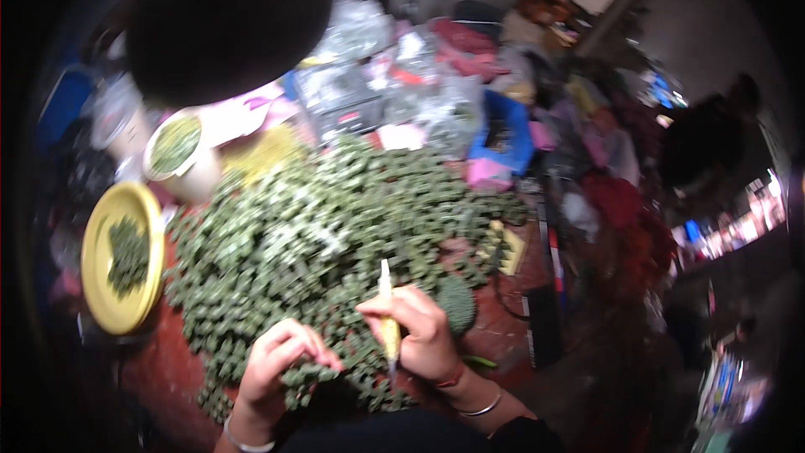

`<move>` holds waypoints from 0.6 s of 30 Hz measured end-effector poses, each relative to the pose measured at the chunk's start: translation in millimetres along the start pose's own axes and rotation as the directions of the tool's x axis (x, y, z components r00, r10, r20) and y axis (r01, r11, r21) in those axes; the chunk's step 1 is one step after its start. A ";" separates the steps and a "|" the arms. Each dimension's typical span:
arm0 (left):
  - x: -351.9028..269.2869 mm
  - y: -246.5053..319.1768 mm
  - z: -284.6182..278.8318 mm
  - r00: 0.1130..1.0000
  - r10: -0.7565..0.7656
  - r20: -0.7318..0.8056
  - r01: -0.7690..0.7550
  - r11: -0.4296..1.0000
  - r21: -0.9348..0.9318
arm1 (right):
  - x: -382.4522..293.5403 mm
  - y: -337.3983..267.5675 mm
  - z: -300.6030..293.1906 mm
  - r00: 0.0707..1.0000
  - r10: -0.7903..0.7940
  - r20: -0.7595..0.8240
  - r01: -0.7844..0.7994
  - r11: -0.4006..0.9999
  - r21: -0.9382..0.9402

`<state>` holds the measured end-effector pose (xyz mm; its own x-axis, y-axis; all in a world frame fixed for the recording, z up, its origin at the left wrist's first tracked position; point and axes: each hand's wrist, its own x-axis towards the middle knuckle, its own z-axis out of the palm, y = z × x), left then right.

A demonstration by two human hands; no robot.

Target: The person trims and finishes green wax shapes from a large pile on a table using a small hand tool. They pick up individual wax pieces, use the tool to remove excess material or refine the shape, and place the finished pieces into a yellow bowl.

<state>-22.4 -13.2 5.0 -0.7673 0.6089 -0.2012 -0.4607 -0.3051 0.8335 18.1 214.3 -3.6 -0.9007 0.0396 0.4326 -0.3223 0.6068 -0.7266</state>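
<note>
A wide heap of small green artificial-looking leaf pieces (302, 233) covers much of a red tabletop (157, 377). My right hand (418, 327) is closed around a slim yellow tool with a pale tip (390, 327), whose exact kind is too blurred to tell. Lower down and to the left, my left hand (286, 352) has its fingers curled at the heap's near edge, over a small green cluster (308, 374); whether it grips the cluster is unclear. A round dark green textured piece (456, 305) lies just right of my right hand.
A yellow basin (157, 258) with green pieces stands at the left, near a white bucket (151, 163) holding green material. Plastic bags (440, 107) and a blue container (522, 138) crowd the far side. A yellow block (514, 251) with a dark cord lies right of the heap.
</note>
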 end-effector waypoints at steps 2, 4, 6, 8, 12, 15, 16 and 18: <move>0.9 -2.6 12.0 0.997 -0.044 -0.063 0.040 0.997 -0.066 | 2.2 -17.3 -16.8 0.996 0.047 -0.070 -0.038 0.991 0.125; -1.3 -0.1 33.5 0.996 -0.008 -0.085 0.011 1.000 0.029 | -5.4 -25.3 -24.0 0.996 0.064 0.059 -0.082 0.912 0.402; -10.6 -19.4 15.9 0.992 -0.099 -0.075 0.114 0.967 0.226 | -6.6 -30.4 -32.4 0.976 0.001 0.217 -0.126 0.816 0.564; -10.0 -17.4 -4.5 0.971 -0.220 0.089 0.178 0.923 0.341 | -3.9 -35.6 -38.0 0.953 -0.095 0.286 -0.055 0.879 0.474; -20.4 26.2 58.4 0.933 -0.292 -0.208 0.343 0.898 0.275 | 18.2 9.4 -87.2 0.974 -0.161 -0.159 0.180 0.978 0.109; -15.3 17.0 50.1 0.934 -0.214 -0.286 0.304 0.898 0.319 | 38.7 75.7 -187.5 0.923 0.087 -0.375 -0.210 0.930 -0.303; -23.0 -2.6 17.5 0.966 0.199 0.168 -0.247 0.499 0.831 | 37.5 107.2 -220.4 0.881 -0.019 -0.472 -0.282 0.781 -0.557; -11.7 -2.8 23.0 0.998 -0.042 -0.047 0.060 0.865 0.499 | 17.9 167.6 -279.4 0.844 0.035 -0.535 -0.476 0.507 -0.718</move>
<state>-1.9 -2.6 16.8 -0.7675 0.5860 -0.2600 -0.2219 0.1377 0.9653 29.4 538.5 31.5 -0.6154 0.4795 0.6256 0.4746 0.8591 -0.1915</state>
